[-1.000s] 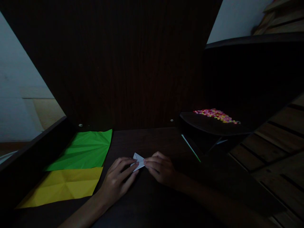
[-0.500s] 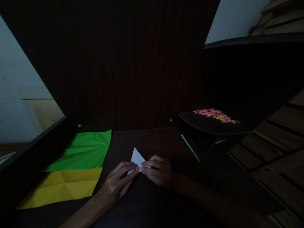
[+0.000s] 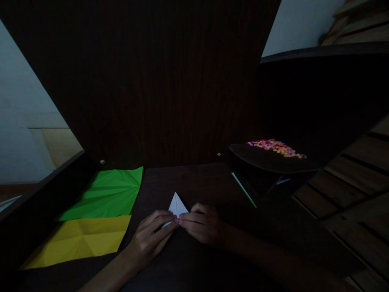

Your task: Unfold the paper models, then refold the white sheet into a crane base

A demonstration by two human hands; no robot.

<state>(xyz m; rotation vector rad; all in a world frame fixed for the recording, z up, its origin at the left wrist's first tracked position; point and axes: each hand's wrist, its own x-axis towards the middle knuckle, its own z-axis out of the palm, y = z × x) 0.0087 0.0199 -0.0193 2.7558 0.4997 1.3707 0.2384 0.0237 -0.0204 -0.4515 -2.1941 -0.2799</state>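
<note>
- Pressing down on a small white folded paper point(image 3: 177, 207), the left hand point(image 3: 150, 237) and the right hand point(image 3: 203, 223) meet fingertip to fingertip at its near edge; both are pinched on the paper, with its pointed tip standing free beyond the fingers
- The paper lies on the dark counter point(image 3: 194, 178), near the middle and close to the person; it appears to be at a creasing step, a triangular flap being flattened
- The next move likely calls for firm, even pressure along the fold while the point stays lined up; the dim light makes the exact crease hard to tell
- A green sheet point(image 3: 106, 194) and a yellow sheet point(image 3: 80, 239), both creased, lie flat to the left, touching edge to edge
- A dark shelf point(image 3: 270, 162) to the right carries a heap of small coloured bits point(image 3: 275, 147)
</note>
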